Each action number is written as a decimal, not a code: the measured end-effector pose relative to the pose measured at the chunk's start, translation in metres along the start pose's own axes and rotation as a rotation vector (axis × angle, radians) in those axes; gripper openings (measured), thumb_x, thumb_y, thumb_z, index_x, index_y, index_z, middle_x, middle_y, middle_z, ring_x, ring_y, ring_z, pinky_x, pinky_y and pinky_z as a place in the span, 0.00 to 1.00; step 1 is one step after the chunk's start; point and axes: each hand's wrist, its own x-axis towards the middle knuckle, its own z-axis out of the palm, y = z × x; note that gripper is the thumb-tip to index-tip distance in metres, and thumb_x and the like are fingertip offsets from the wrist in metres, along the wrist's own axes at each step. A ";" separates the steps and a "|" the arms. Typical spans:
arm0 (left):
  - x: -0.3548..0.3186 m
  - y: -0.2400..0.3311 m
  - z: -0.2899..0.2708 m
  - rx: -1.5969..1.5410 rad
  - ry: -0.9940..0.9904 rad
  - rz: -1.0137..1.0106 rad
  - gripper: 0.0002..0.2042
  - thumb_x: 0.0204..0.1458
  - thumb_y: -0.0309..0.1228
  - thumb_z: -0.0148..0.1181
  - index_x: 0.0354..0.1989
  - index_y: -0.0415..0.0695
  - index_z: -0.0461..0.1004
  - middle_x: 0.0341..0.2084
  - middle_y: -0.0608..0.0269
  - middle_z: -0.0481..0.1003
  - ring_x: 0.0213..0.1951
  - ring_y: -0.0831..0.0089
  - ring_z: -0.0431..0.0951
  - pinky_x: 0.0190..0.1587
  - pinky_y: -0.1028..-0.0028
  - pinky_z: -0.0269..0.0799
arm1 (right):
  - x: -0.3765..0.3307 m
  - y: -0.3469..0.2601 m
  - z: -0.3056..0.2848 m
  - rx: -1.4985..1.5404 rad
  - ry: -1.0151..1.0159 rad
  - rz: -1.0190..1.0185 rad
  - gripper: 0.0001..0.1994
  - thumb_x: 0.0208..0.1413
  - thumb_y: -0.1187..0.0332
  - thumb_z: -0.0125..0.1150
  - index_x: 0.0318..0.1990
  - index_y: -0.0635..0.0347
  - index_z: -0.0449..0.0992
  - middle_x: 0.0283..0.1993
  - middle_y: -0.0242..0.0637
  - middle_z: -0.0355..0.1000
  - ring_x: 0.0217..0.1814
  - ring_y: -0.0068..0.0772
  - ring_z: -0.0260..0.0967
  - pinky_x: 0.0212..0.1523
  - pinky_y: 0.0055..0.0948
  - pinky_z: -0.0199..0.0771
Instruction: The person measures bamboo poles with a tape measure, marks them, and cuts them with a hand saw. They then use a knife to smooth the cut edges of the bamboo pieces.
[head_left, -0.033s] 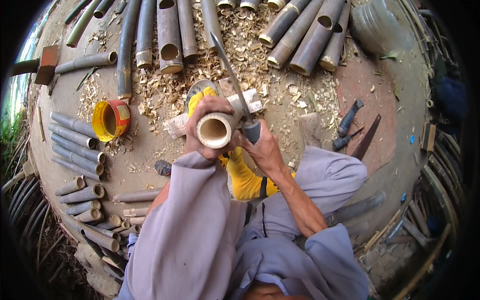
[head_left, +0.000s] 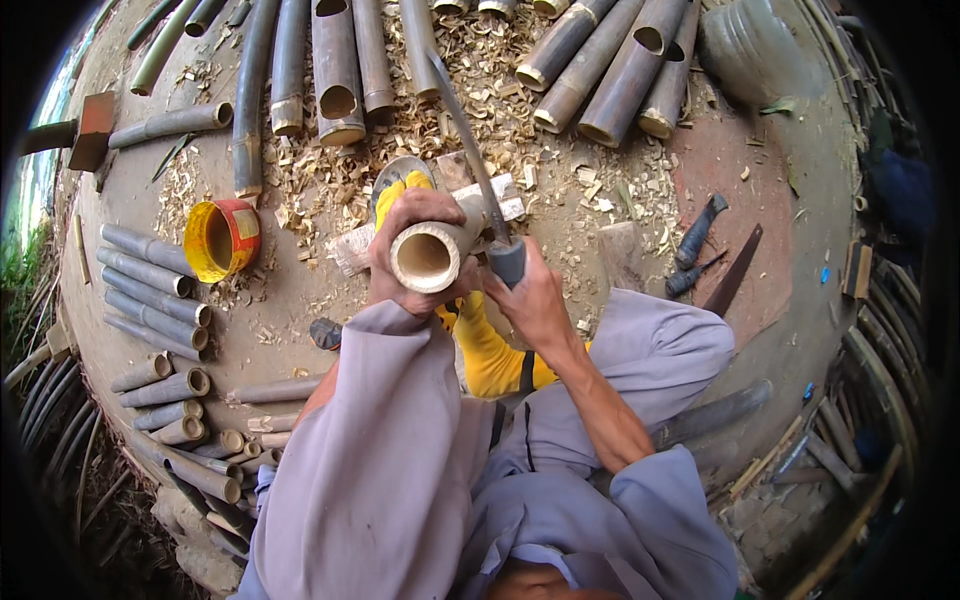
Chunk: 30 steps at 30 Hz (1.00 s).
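Observation:
A short bamboo tube (head_left: 424, 259) points its pale, hollow cut end up toward me. My left hand (head_left: 392, 247) is wrapped round its left side and lower edge. In my right hand (head_left: 532, 298) is the dark handle of a long, slightly curved knife (head_left: 466, 137). The blade slants away to the upper left and lies against or close by the tube's right side; whether it bites into the bamboo cannot be made out. Beyond the tube lie pale-barked wood pieces (head_left: 352, 250), and beneath it shows a yellow sock (head_left: 488, 350) on my foot.
Shavings (head_left: 440, 125) cover the ground ahead. Long bamboo poles (head_left: 335, 75) lie at the far side, shorter bamboo pieces (head_left: 155, 296) at left. A yellow-lined red tin (head_left: 238, 238) stands left of my hands. At right lie a dark-handled tool (head_left: 699, 232) and a saw blade (head_left: 735, 272).
The bamboo tube has shifted very slightly up and left. The knife handle has moved a little to the right; both grips are unchanged.

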 end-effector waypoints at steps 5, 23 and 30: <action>-0.001 0.006 -0.002 0.021 0.018 0.001 0.21 0.32 0.27 0.70 0.38 0.41 0.70 0.36 0.58 0.71 0.40 0.65 0.72 0.47 0.68 0.66 | -0.016 -0.029 -0.004 0.242 0.314 -0.396 0.22 0.48 0.71 0.66 0.47 0.66 0.63 0.30 0.42 0.73 0.29 0.34 0.75 0.30 0.30 0.74; 0.005 0.003 0.005 -0.014 0.020 0.019 0.21 0.30 0.26 0.69 0.37 0.41 0.70 0.34 0.59 0.72 0.39 0.65 0.72 0.46 0.68 0.66 | -0.006 0.059 0.007 -0.217 -0.016 0.089 0.19 0.48 0.67 0.65 0.42 0.66 0.64 0.29 0.52 0.74 0.36 0.55 0.74 0.32 0.42 0.73; -0.004 -0.010 -0.005 -0.074 0.165 0.029 0.25 0.32 0.23 0.69 0.43 0.40 0.67 0.35 0.57 0.71 0.38 0.66 0.71 0.45 0.67 0.67 | -0.014 0.010 -0.008 0.074 0.150 0.005 0.21 0.51 0.65 0.65 0.46 0.65 0.63 0.31 0.47 0.74 0.33 0.43 0.76 0.32 0.35 0.74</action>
